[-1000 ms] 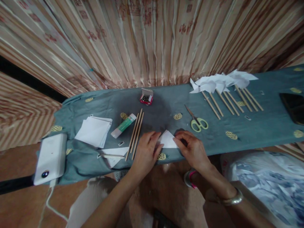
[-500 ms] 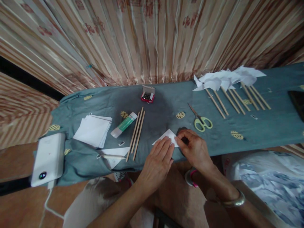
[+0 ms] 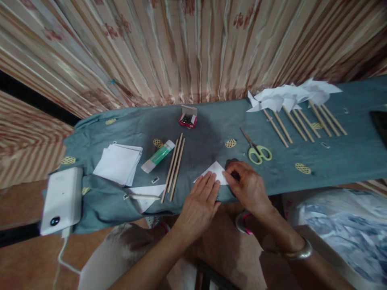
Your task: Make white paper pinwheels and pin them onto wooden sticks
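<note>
A white sheet of paper, folded into a triangle, lies near the front edge of the cloth-covered table. My left hand presses flat on it, fingers stretched out and covering its lower left part. At the paper's right corner, my right hand pinches the edge between thumb and forefinger. Green-handled scissors lie just beyond my right hand. Left of the paper are three wooden sticks and a green and white glue tube.
A stack of white paper squares lies left, with a pencil on another paper piece in front. An open red box of small dark pins stands at the back. Several paper pinwheels on sticks lie back right. A white power bank sits at the left edge.
Both hands stay almost in place on the folded paper. The view has shifted slightly, and nothing on the table has visibly been moved.
</note>
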Demonstrator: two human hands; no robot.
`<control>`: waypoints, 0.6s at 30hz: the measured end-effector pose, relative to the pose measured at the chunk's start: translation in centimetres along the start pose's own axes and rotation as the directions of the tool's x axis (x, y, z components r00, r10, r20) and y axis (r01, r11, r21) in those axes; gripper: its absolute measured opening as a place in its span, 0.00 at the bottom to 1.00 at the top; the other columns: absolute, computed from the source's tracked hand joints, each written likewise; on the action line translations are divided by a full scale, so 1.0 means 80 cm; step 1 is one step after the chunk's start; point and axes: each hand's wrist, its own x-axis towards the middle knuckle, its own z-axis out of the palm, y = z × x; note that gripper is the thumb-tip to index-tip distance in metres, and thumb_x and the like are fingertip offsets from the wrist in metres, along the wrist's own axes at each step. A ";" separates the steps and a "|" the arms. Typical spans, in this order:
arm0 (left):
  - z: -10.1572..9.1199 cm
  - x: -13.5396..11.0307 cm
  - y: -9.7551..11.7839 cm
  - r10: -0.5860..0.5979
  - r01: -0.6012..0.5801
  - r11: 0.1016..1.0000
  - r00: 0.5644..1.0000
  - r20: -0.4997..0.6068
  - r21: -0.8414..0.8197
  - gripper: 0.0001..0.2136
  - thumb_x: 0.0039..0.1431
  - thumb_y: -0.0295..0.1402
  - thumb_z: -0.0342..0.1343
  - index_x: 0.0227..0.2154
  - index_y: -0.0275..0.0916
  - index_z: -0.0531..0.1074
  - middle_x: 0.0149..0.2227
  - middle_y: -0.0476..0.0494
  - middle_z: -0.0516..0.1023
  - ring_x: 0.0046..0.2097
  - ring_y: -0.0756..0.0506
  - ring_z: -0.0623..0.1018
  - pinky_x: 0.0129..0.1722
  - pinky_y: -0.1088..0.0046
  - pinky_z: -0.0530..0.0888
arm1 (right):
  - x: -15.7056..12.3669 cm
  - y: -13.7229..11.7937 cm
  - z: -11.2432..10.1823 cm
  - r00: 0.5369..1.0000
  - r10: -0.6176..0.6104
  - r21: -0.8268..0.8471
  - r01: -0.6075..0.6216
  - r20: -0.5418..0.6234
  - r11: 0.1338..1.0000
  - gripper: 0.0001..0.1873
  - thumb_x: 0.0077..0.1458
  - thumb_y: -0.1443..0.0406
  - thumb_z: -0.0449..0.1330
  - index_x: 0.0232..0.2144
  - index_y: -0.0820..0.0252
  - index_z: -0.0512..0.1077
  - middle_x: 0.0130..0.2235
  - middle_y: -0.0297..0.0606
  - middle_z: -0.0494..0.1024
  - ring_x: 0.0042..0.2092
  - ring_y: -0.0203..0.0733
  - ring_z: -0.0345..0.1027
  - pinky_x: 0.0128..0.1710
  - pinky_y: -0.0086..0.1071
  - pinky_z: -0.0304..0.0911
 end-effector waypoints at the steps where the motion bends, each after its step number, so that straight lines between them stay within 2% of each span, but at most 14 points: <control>1: 0.000 0.000 0.000 -0.003 0.003 1.000 1.000 0.006 0.000 0.22 0.60 0.30 0.54 0.56 0.26 0.63 0.60 0.28 0.66 0.64 0.36 0.62 0.61 0.53 0.65 | -0.002 0.000 0.000 1.000 -0.005 0.001 0.005 -0.001 1.000 0.06 0.57 0.63 0.57 0.28 0.58 0.69 0.35 0.42 0.76 0.39 0.47 0.69 0.41 0.38 0.64; 7: -0.001 0.001 0.001 -0.015 0.015 1.000 1.000 0.026 -0.008 0.22 0.61 0.31 0.54 0.56 0.27 0.62 0.61 0.28 0.64 0.64 0.36 0.62 0.61 0.53 0.65 | -0.015 0.003 -0.001 1.000 -0.005 0.029 0.004 0.021 1.000 0.11 0.54 0.59 0.60 0.38 0.58 0.70 0.43 0.44 0.76 0.46 0.50 0.68 0.47 0.43 0.64; 12: -0.004 -0.001 -0.005 -0.002 0.003 0.998 1.000 0.013 -0.055 0.21 0.60 0.31 0.54 0.55 0.29 0.64 0.60 0.29 0.66 0.64 0.37 0.62 0.60 0.54 0.66 | -0.019 0.008 -0.003 0.999 -0.040 0.050 0.038 0.030 0.998 0.11 0.56 0.61 0.57 0.41 0.58 0.69 0.46 0.47 0.74 0.50 0.52 0.67 0.51 0.47 0.62; 18: -0.020 -0.016 -0.024 -0.026 0.025 0.998 0.999 -0.020 -0.054 0.20 0.62 0.34 0.52 0.56 0.32 0.62 0.59 0.30 0.68 0.63 0.38 0.65 0.59 0.52 0.67 | -0.025 0.026 -0.021 1.000 -0.023 0.036 0.023 0.020 0.999 0.12 0.56 0.62 0.57 0.43 0.57 0.69 0.48 0.47 0.73 0.52 0.52 0.66 0.51 0.48 0.62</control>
